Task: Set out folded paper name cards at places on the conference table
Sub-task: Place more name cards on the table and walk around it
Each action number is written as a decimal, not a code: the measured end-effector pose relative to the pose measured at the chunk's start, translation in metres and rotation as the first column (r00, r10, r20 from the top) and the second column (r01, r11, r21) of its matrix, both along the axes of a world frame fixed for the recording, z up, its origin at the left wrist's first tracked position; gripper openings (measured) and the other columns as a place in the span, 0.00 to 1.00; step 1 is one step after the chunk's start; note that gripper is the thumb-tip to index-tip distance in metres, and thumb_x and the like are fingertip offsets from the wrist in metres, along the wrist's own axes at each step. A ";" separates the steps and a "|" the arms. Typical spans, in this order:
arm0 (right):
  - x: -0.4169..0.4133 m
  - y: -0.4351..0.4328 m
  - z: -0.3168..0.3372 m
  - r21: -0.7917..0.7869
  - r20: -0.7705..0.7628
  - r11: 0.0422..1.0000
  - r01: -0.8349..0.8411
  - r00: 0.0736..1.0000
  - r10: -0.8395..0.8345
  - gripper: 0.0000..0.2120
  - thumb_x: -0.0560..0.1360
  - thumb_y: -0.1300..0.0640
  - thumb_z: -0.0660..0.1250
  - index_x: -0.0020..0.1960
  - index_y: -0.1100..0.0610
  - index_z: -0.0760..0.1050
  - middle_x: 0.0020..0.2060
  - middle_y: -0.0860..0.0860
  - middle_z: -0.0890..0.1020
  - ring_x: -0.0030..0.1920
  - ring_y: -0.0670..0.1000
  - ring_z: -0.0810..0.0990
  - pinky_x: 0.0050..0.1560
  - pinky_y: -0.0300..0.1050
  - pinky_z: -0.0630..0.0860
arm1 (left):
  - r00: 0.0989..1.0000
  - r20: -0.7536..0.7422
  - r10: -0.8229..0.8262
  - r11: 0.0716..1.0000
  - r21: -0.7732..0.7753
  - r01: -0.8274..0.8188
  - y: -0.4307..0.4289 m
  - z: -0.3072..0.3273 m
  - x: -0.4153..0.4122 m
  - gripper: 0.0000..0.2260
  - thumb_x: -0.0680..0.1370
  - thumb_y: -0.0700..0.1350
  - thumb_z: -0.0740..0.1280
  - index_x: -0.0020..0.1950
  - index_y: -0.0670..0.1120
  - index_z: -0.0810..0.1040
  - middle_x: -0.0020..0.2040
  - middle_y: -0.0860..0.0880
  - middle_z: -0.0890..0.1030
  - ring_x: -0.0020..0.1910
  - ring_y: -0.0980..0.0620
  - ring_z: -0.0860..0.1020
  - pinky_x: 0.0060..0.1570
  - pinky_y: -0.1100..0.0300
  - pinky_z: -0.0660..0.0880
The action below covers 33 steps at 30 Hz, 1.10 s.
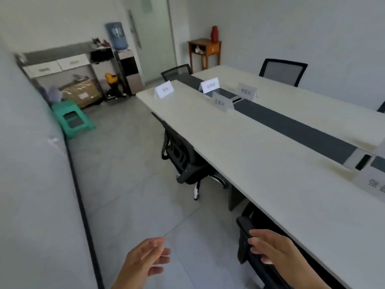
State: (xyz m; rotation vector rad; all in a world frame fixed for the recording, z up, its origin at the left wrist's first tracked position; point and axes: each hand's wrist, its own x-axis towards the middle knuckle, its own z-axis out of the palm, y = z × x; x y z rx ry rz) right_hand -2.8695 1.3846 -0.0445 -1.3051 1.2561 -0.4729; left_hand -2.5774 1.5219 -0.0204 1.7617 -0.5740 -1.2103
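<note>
A long pale conference table [260,163] with a dark centre strip runs from the far left to the near right. Several folded white name cards stand on it: one [164,89] at the far end, one [210,85] on the strip, one [247,91] beyond it, one [222,102] on the near half. Another card [373,183] is cut off at the right edge. My left hand [143,259] hovers over the floor, fingers apart and empty. My right hand [268,247] is open and empty beside the back of a black chair [244,236].
A black office chair [183,161] is tucked under the table's near side, and more chairs [282,71] stand at the far side. A green plastic stool [71,118], a cardboard box, a cabinet and a water dispenser [115,36] line the left wall. Grey tiled floor lies between wall and table.
</note>
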 end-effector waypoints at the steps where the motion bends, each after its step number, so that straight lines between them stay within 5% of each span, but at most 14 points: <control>1: 0.023 -0.002 0.001 -0.003 0.003 1.000 -0.019 1.000 0.019 0.07 0.75 0.59 0.67 0.53 0.55 0.80 0.42 0.56 0.86 0.46 0.57 0.84 0.42 0.44 0.76 | 0.999 0.010 0.043 0.999 -0.003 -0.043 0.008 0.002 0.021 0.16 0.67 0.49 0.70 0.52 0.43 0.81 0.44 0.42 0.86 0.45 0.42 0.84 0.44 0.52 0.78; 4: 0.098 -0.006 0.007 -0.022 0.029 0.997 -0.080 0.996 0.081 0.07 0.75 0.58 0.68 0.52 0.54 0.81 0.40 0.53 0.87 0.42 0.49 0.85 0.44 0.46 0.77 | 0.982 0.043 0.185 0.982 -0.039 -0.183 0.030 0.007 0.089 0.05 0.76 0.39 0.67 0.51 0.41 0.81 0.43 0.41 0.86 0.44 0.40 0.83 0.42 0.52 0.77; 10: 0.216 -0.020 0.019 -0.019 0.053 0.972 -0.235 0.970 0.236 0.07 0.75 0.57 0.67 0.52 0.51 0.80 0.42 0.49 0.87 0.44 0.47 0.85 0.42 0.42 0.78 | 0.905 0.049 0.423 0.905 -0.066 -0.420 0.056 0.003 0.196 0.06 0.78 0.36 0.63 0.48 0.39 0.80 0.38 0.41 0.85 0.41 0.39 0.81 0.40 0.54 0.74; 23: 0.420 -0.182 -0.006 0.014 0.070 0.952 -0.304 0.951 0.303 0.07 0.74 0.61 0.68 0.52 0.55 0.81 0.40 0.51 0.87 0.43 0.51 0.85 0.46 0.50 0.75 | 0.832 0.028 0.554 0.832 0.023 -0.555 -0.052 -0.011 0.370 0.07 0.78 0.39 0.63 0.51 0.40 0.80 0.42 0.40 0.85 0.47 0.38 0.82 0.47 0.48 0.76; 29: 0.548 -0.272 0.017 -0.042 0.100 0.913 -0.407 0.907 0.409 0.07 0.75 0.61 0.67 0.53 0.55 0.80 0.42 0.54 0.86 0.43 0.51 0.84 0.41 0.41 0.74 | 0.804 0.108 0.585 0.811 -0.079 -0.580 -0.125 0.022 0.462 0.07 0.78 0.39 0.63 0.50 0.42 0.80 0.41 0.42 0.86 0.46 0.41 0.83 0.46 0.49 0.78; 33: 0.620 -0.316 0.029 -0.062 0.108 0.894 -0.444 0.888 0.448 0.06 0.75 0.62 0.67 0.50 0.54 0.80 0.41 0.53 0.87 0.45 0.53 0.84 0.42 0.44 0.75 | 0.788 0.053 0.613 0.790 -0.068 -0.609 -0.159 0.019 0.510 0.07 0.78 0.38 0.63 0.51 0.41 0.80 0.41 0.42 0.86 0.45 0.40 0.83 0.42 0.52 0.78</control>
